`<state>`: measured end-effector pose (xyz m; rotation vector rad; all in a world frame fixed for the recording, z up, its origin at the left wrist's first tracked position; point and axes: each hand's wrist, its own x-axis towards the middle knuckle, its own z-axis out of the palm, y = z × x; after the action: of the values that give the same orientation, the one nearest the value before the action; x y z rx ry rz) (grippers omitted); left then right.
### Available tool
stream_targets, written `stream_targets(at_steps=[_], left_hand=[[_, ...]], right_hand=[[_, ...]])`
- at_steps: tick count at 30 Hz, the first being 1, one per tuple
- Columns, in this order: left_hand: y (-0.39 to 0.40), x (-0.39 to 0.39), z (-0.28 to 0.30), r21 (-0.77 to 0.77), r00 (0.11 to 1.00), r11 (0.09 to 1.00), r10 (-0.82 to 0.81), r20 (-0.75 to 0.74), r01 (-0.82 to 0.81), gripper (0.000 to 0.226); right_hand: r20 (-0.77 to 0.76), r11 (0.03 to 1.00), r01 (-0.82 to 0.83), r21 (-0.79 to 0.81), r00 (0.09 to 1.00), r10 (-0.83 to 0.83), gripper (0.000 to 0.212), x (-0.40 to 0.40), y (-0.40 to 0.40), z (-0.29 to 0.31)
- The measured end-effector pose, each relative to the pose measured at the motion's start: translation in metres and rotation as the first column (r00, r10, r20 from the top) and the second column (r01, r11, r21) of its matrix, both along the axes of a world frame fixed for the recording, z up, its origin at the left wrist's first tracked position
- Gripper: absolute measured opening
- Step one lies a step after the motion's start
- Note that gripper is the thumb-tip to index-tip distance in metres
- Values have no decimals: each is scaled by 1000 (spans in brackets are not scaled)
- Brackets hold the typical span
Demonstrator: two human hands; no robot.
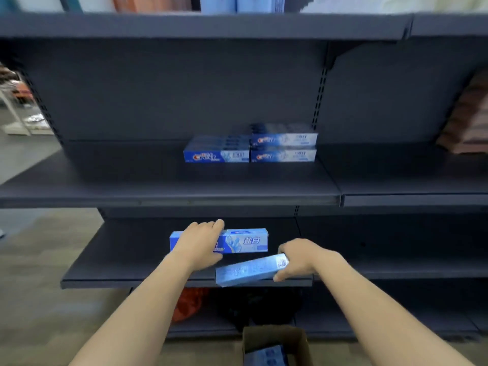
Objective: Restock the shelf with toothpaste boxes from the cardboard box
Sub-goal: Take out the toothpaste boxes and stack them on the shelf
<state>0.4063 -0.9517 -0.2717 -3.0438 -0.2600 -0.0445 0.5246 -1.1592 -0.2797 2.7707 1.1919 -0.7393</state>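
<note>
Holding toothpaste box (244, 240) left hand (202, 241); second box (250, 272) right hand (301, 257).

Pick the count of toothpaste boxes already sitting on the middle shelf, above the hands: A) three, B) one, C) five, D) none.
A: three boxes sit on the middle shelf, a single box on the left and a stack of two beside it, the upper box resting on the lower box.
</note>
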Motion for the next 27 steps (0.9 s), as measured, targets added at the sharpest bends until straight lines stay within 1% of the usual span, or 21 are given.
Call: stream_targets(at_steps=[5, 8, 11, 13, 16, 21, 23, 27], left_hand=[[24, 13, 58, 43, 996, 998, 32, 86, -35, 44], [35, 24, 85, 65, 991, 996, 59, 119, -67, 46], [44, 39, 102, 73, 986, 991, 102, 133, -112, 43], [51, 50, 107, 86, 985, 990, 101, 139, -114, 40], [62, 67, 110, 72, 986, 990, 109, 123, -119, 44], [77, 95, 113, -4, 982, 987, 163, 91, -163, 39], [84, 106, 111, -20, 983, 985, 174, 63, -173, 44], [101, 126, 103, -11, 979, 979, 202, -10, -202, 58]], right_hand=[[36, 997, -1, 73, 999, -2, 52, 23, 16, 57], [58, 991, 17, 133, 998, -25, 47, 36, 21, 80], [64, 985, 29, 168, 997, -41, 45, 49, 25, 97], [67, 981, 34, 190, 997, -47, 50, 58, 27, 107], [71, 973, 37, 229, 996, -55, 52, 71, 33, 116], [110, 963, 52, 266, 990, -84, 37, 91, 46, 120], [86, 953, 63, 296, 992, -92, 32, 100, 52, 118], [79, 946, 65, 317, 992, -95, 48, 113, 63, 113]])
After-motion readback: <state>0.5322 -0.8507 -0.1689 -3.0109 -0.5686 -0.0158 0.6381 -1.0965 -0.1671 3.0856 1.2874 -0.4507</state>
